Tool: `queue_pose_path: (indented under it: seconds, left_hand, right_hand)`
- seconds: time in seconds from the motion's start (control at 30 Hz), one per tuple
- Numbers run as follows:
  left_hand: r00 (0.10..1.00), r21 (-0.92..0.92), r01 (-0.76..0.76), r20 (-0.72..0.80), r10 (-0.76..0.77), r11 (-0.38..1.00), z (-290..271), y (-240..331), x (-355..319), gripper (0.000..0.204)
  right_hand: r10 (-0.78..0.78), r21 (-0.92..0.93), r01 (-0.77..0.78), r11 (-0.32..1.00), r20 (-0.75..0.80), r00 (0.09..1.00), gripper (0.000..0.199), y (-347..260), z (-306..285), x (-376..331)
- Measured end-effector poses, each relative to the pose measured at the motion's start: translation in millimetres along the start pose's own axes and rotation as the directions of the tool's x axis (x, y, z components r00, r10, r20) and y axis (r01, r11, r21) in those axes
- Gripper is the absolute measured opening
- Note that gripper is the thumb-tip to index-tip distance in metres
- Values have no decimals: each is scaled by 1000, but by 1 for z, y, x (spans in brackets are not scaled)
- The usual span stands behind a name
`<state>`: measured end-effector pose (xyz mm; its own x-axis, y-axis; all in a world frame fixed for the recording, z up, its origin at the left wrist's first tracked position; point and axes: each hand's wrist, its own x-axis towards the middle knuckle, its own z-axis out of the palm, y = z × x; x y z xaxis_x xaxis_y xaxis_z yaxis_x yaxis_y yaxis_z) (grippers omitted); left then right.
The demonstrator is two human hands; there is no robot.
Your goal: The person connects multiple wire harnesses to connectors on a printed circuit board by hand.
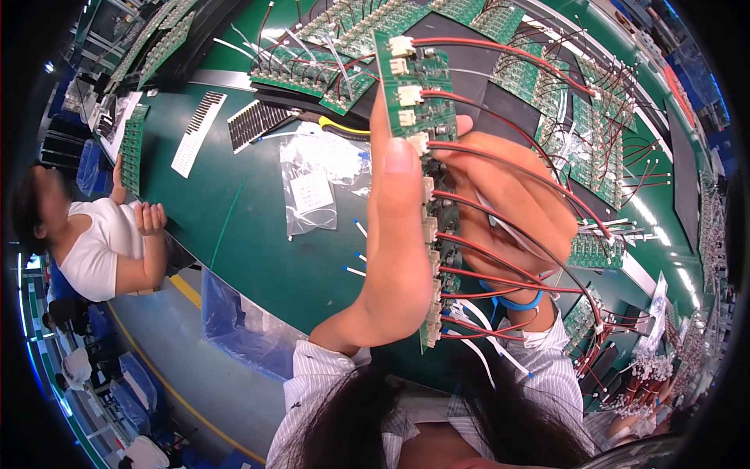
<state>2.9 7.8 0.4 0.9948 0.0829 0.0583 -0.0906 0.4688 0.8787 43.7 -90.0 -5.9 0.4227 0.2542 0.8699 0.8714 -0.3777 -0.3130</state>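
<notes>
A long green circuit board (391, 78) stands nearly upright in front of me. White connectors line its edge, and several red-and-black wire leads (500, 201) run from them to the right, ending in small white plugs. My left hand (397, 250) grips the board from its left side, with the thumb pressed by a connector in the upper half. Close behind the leads, my right hand (516, 191) is closed, fingers curled beside the board's right edge. A pale strip shows among its fingers, but what it holds I cannot make out. A blue band (516, 298) circles my right wrist.
Several wired boards (539, 70) cover the table's far and right parts. Beyond my left hand lie a clear plastic bag (308, 180), yellow-and-black handled pliers (340, 127) and label sheets (198, 133). At the left sits a co-worker (109, 242) holding a green board (133, 152).
</notes>
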Motion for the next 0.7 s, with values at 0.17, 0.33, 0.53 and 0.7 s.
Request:
queue_pose_path:
  seconds: [0.17, 0.33, 0.53, 0.7]
  left_hand:
    - [1000, 42, -15, -13, 16, 999, -3, -3, -1, 52]
    - [993, 68, -114, 22, 113, 991, 7, 14, 1, 54]
    - [993, 93, -120, 24, 118, 988, 7, 16, 0, 56]
    - [999, 121, -45, 7, 44, 992, -3, 4, -3, 56]
  right_hand:
    - [-11, 0, 11, 1000, 43, 999, 25, -5, -1, 0]
    - [37, 33, -38, 999, 31, 999, 23, -7, -3, -2]
    - [55, 33, -56, 998, 14, 998, 25, -5, -2, -5]
    - [78, 61, -84, 995, 97, 992, 33, -9, -5, -6]
